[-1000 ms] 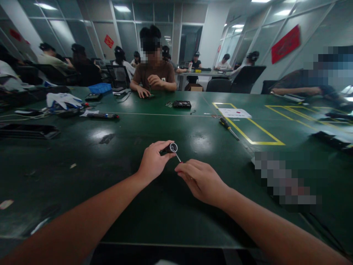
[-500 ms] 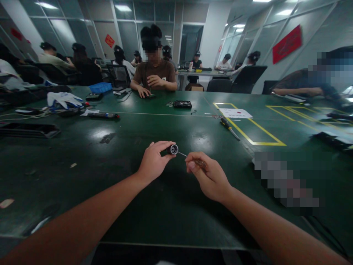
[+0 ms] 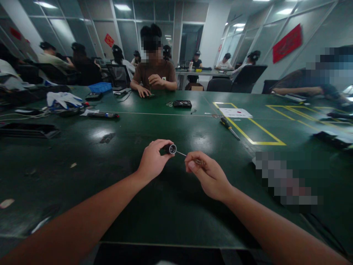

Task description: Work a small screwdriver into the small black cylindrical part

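Between the thumb and fingers of my left hand (image 3: 153, 160) is a small black cylinder (image 3: 172, 149) with a silvery ring around its open end, which faces me. I cannot make out its exact kind. My right hand (image 3: 208, 173) is closed around the handle of a thin screwdriver (image 3: 199, 162). The screwdriver's slim metal shaft points left, and its tip meets the rim of the cylinder; whether it goes inside is too small to tell. Both hands are raised over the green table (image 3: 165, 206).
A yellow-and-black screwdriver (image 3: 230, 128) lies ahead on the right, near a paper sheet (image 3: 235, 113). Farther left are a marker-like tool (image 3: 103, 115), white gloves (image 3: 63, 100) and a blue tray (image 3: 100, 87). A co-worker (image 3: 154, 73) sits across the table, handling something small.
My left hand and the black cylinder have shifted very slightly left and turned a little. The screwdriver tip has followed, with my right hand nearly in the same place.
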`<control>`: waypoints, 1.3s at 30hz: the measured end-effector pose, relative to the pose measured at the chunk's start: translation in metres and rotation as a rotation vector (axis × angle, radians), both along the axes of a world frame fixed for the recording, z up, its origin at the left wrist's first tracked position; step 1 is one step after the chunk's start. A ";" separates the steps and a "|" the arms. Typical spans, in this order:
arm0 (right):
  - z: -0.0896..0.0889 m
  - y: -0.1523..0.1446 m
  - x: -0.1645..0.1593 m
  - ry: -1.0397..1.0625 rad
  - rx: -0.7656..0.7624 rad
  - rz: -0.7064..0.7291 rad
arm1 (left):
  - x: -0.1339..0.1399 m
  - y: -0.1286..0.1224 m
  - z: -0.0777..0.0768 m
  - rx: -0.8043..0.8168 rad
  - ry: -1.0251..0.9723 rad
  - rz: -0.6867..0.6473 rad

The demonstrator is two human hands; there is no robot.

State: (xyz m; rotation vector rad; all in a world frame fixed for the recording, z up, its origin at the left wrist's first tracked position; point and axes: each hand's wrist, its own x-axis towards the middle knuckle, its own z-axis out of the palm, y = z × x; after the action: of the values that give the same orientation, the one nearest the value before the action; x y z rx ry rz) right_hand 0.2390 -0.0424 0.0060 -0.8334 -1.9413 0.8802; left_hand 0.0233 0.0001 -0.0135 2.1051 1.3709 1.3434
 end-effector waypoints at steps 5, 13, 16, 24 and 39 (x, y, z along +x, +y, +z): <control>0.000 0.000 0.000 0.041 -0.043 0.036 | -0.001 0.000 0.002 -0.012 -0.043 0.025; 0.002 0.000 0.000 0.047 -0.058 0.027 | -0.003 0.003 0.000 -0.017 0.072 -0.009; 0.003 0.001 0.000 0.050 -0.045 -0.055 | -0.005 0.004 0.002 -0.018 0.096 -0.059; 0.007 0.006 0.003 0.140 -0.154 -0.258 | -0.007 0.004 0.003 -0.175 0.201 -0.057; 0.001 0.015 0.004 0.062 -0.198 -0.287 | -0.008 0.008 0.000 -0.098 0.275 -0.129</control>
State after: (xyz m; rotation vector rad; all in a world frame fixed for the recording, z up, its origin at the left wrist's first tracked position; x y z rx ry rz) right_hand 0.2426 -0.0273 0.0068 -1.1547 -1.6468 0.9205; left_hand 0.0149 0.0077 -0.0139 2.3316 1.3420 0.9451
